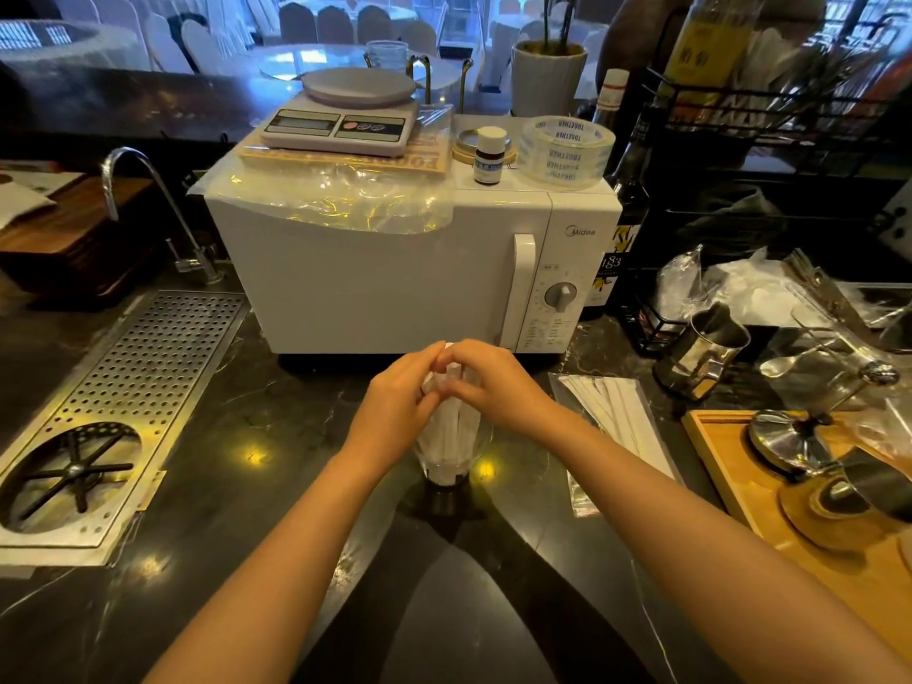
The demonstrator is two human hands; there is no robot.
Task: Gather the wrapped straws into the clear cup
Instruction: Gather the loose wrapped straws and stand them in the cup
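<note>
A clear cup [446, 469] stands on the dark marble counter in front of the microwave. Several white paper-wrapped straws [456, 427] stand upright in it, their tops poking out above the rim. My left hand [402, 392] and my right hand [486, 380] both close around the tops of this bundle, fingertips meeting over it. More wrapped straws [612, 412] lie flat in a clear plastic bag on the counter just right of the cup.
A white microwave [395, 278] stands right behind the cup, with a scale, a small bottle and tape rolls on top. A perforated metal drain tray [143, 377] lies left. A wooden tray [730, 466] with metal tools and a steel pitcher [701, 353] sit right.
</note>
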